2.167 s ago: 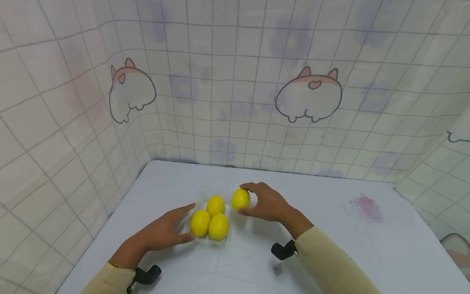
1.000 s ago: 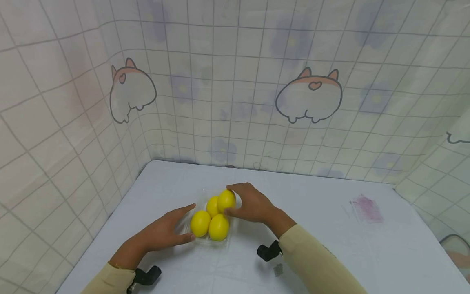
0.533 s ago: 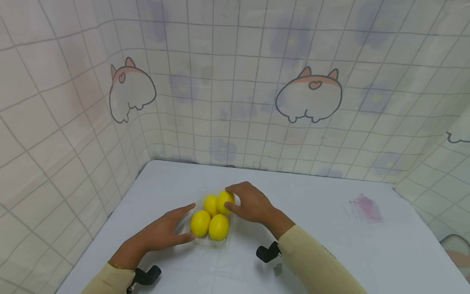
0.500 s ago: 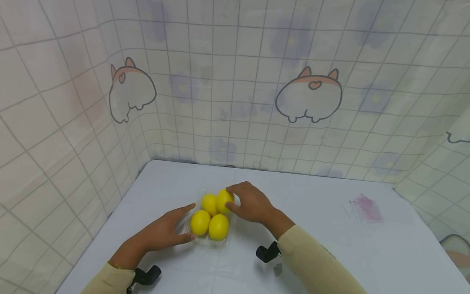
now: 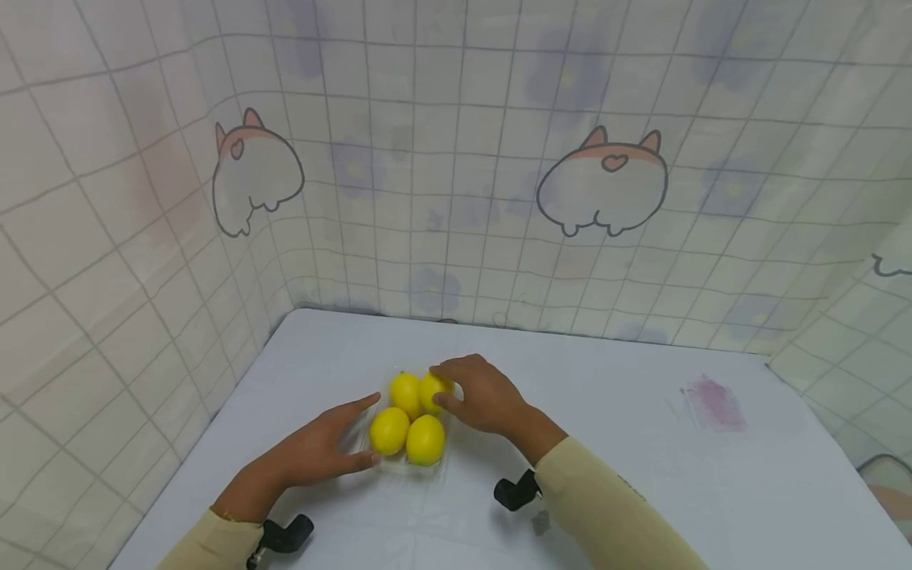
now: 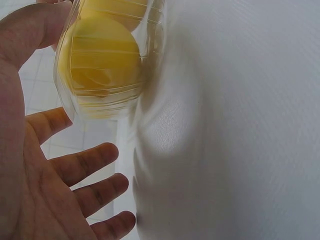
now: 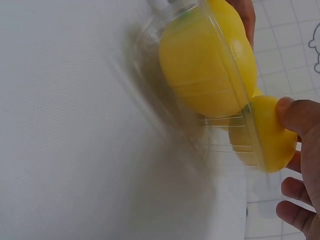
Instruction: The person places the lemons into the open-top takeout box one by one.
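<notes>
Several yellow lemons, among them a front one [image 5: 425, 440], sit in a clear plastic container [image 7: 220, 145] on the table. My right hand [image 5: 488, 396] holds the far-right lemon [image 7: 272, 135] between thumb and fingers. That lemon is at the container's far right corner, partly below the rim and against its neighbour [image 5: 405, 394]. My left hand [image 5: 321, 443] is at the container's left side, fingers spread and fairly straight. In the left wrist view, the tips of its thumb [image 6: 47, 22] and index finger touch the container's edge, while the other fingers hang apart from it.
The white table [image 5: 606, 412] has a pink stain [image 5: 715, 404] at right and a small grey patch [image 5: 541, 522] near the front. A patterned curtain [image 5: 456, 198] stands behind and along the sides. Black wrist mounts [image 5: 518, 491] hang under both forearms.
My right hand has carried its lemon leftward from beside the container into the far right corner and lowered it. The far-left lemon has shifted left. My left hand has stayed put.
</notes>
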`<state>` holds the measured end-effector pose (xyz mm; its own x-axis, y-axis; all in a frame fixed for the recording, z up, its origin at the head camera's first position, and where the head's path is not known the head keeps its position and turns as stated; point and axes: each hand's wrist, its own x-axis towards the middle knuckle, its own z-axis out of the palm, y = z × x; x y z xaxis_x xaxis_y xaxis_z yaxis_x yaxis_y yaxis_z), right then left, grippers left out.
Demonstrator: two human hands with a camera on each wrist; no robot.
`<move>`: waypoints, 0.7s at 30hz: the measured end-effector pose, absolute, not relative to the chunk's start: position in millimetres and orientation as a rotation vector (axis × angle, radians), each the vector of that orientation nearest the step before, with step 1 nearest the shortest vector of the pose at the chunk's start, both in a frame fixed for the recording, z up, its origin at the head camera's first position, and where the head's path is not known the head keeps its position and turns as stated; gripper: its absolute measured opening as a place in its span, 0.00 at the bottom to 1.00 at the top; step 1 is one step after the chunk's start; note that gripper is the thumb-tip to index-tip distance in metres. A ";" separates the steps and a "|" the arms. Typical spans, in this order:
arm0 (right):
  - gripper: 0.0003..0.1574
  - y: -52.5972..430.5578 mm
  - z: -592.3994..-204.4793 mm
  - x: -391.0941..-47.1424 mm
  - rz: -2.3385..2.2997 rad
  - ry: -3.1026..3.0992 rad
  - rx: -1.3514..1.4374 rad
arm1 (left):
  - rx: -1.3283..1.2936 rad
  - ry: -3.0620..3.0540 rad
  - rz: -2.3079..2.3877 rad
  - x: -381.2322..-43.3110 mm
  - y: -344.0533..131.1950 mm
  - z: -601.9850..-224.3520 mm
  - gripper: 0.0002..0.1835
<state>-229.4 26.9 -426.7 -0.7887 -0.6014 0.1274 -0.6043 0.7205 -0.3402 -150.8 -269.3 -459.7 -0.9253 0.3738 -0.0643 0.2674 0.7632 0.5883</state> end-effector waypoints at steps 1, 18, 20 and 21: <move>0.32 26.6 -427.2 -229.2 0.572 -2.909 1.016 | 0.512 2.780 0.890 -150.8 -269.3 -459.7 0.51; 0.32 23.9 -442.3 -225.9 0.524 -2.939 0.966 | 0.437 2.773 0.876 -149.1 -266.9 -457.0 0.53; 0.32 24.7 -441.9 -224.7 0.528 -2.946 0.976 | 0.435 2.771 0.880 -148.6 -267.1 -457.2 0.53; 0.32 25.1 -442.2 -224.3 0.532 -2.949 0.984 | 0.436 2.769 0.884 -148.4 -267.3 -457.3 0.53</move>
<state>-224.3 25.1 -442.2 -0.8053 -0.5854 0.0939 -0.5813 0.7486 -0.3190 -148.4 -267.3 -457.3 -0.9360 0.3372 -0.1011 0.2163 0.7774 0.5907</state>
